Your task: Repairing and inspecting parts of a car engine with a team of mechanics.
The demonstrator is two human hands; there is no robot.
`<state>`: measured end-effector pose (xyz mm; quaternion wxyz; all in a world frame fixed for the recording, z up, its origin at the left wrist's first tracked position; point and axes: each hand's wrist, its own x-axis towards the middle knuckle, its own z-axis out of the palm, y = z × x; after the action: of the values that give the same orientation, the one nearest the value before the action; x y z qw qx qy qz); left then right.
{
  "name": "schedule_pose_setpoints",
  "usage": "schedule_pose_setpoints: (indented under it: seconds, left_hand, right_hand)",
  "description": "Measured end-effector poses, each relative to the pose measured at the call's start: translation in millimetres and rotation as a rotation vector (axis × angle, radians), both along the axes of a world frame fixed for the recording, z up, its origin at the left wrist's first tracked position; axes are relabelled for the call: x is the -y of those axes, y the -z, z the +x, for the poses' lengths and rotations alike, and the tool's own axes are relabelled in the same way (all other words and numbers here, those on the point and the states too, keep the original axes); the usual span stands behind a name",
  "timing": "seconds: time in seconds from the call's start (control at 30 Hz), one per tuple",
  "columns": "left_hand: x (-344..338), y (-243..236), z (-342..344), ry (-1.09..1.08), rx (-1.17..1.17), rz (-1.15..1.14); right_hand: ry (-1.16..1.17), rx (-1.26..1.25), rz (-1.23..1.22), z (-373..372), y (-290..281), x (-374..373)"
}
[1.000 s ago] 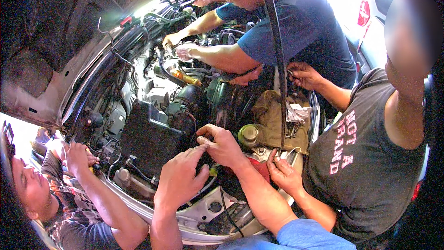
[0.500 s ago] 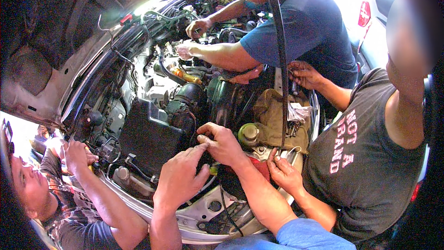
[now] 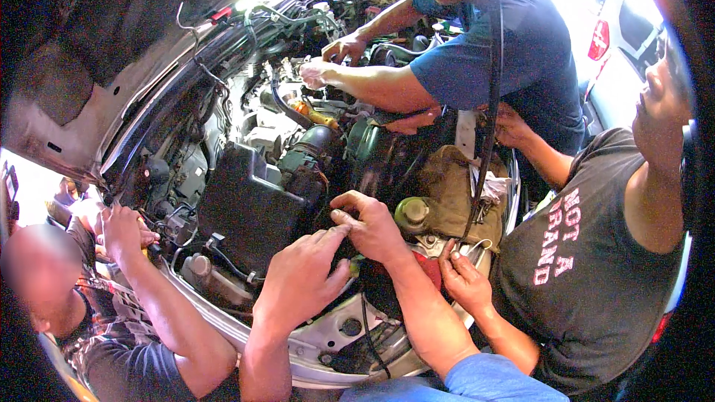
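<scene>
My left hand (image 3: 302, 275) reaches over the front of the engine bay, fingers stretched forward and thumb apart. Its fingertips meet the fingers of my right hand (image 3: 372, 231). The right hand's fingers are bent inward, and whatever may be between them is too small or hidden to make out. Both hands are beside the front corner of a black plastic box (image 3: 242, 205) with a thick black air duct (image 3: 309, 152) behind it. Right of my hands sits a round greenish cap (image 3: 411, 214). A greyish capped reservoir (image 3: 212, 281) is left of them.
A raised hood (image 3: 97, 45) covers the upper left. A thin black prop rod (image 3: 491, 89) stands on the right. Co-workers lean in: one at the back (image 3: 491, 52), one right (image 3: 588, 246), one left (image 3: 141, 335). A brown cloth (image 3: 447, 186) lies on the fender with small metal parts.
The whole view has shifted slightly, so the engine bay sits a little further right. My hands keep nearly the same pose, still touching at the fingertips.
</scene>
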<state>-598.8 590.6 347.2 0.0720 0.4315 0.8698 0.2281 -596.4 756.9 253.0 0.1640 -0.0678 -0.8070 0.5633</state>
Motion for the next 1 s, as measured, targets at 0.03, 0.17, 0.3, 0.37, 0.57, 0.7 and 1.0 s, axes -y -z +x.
schedule_pose_setpoints:
  seconds: [0.03, 0.17, 0.3, 0.37, 0.57, 0.7, 1.0]
  left_hand:
    - [0.0, 0.4, 0.0, -0.006, 0.003, 0.001]
    - [1.4, 1.3, -1.2, 0.025, -0.054, 0.036]
    - [2.8, 2.2, -2.7, 0.007, 0.007, -0.019]
    - [2.8, 3.4, -3.3, 0.003, 0.007, -0.02]
    - [6.2, 6.4, -3.7, 0.009, -0.037, 0.036]
    - [7.2, 6.7, -4.4, 0.011, -0.043, 0.002]
    - [7.2, 9.2, -7.0, 0.009, -0.02, -0.018]
  right_hand:
    - [0.0, 0.001, -0.019, 0.0, 0.3, 0.1]
    - [-0.003, 0.008, -0.04, -1.9, 3.8, 0.1]
    - [0.002, 0.001, -0.068, -4.2, 8.9, 0.5]
    - [0.014, 0.019, -0.054, -5.5, 10.8, 0.0]
    - [-0.007, 0.012, -0.04, -7.2, 13.6, -1.2]
    - [0.008, 0.008, -0.004, -8.1, 14.2, -0.8]
    - [0.0, 0.049, -0.024, -8.3, 10.6, -1.8]
